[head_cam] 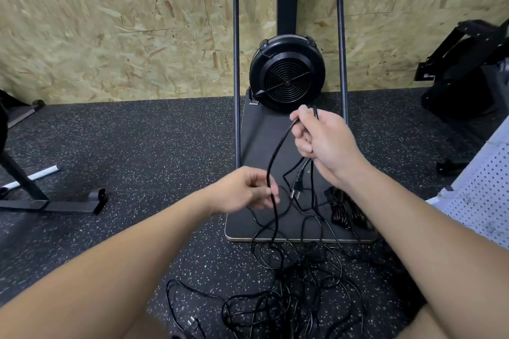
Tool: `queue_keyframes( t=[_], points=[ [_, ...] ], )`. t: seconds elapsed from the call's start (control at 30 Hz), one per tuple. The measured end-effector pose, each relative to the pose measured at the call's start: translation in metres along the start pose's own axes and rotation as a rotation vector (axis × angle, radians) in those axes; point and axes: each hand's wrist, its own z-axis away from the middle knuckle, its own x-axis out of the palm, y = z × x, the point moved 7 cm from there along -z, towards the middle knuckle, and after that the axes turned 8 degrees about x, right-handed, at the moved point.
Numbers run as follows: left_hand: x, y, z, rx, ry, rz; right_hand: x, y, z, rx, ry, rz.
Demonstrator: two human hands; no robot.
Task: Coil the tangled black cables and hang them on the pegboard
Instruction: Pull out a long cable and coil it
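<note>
At the left, the left hand point(248, 190) pinches the cable point(272, 173) between thumb and fingers, low on its hanging run. To the right and higher, the right hand point(322, 140) is clenched round the same cable's top loops, a plug point(296, 187) dangling below it. Under both hands the tangle point(289, 297) sprawls on the floor, partly over the board point(248, 140) of the fan stand; a bundle point(344, 209) that looks already coiled lies on that board. The pegboard point(482, 195) leans at the far right.

To coil well, I'd let the left hand slide and feed slack while the right gathers even loops, easing knots rather than yanking.

The left fingertips are blurred, the pegboard is cut off by the frame, and which strands in the tangle join is impossible to tell.
</note>
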Motion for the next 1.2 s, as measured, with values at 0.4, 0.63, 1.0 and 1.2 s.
queue_keyframes(
  t=[0.4, 0.63, 1.0, 1.2],
  points=[
    [-0.053, 0.044, -0.002, 0.144, 0.652, 0.307, 0.032, 0.088, 0.032, 0.382, -0.294, 0.652],
    [-0.062, 0.036, -0.002, 0.124, 0.646, 0.271, 0.024, 0.054, 0.021, 0.179, -0.108, 0.713],
    [0.02, 0.033, 0.006, 0.124, -0.098, 0.034, -0.014, 0.019, -0.002, 0.085, 0.041, 0.181],
    [-0.014, 0.04, 0.002, 0.153, 0.235, 0.141, -0.003, 0.036, 0.012, 0.22, -0.146, 0.344]
  ],
)
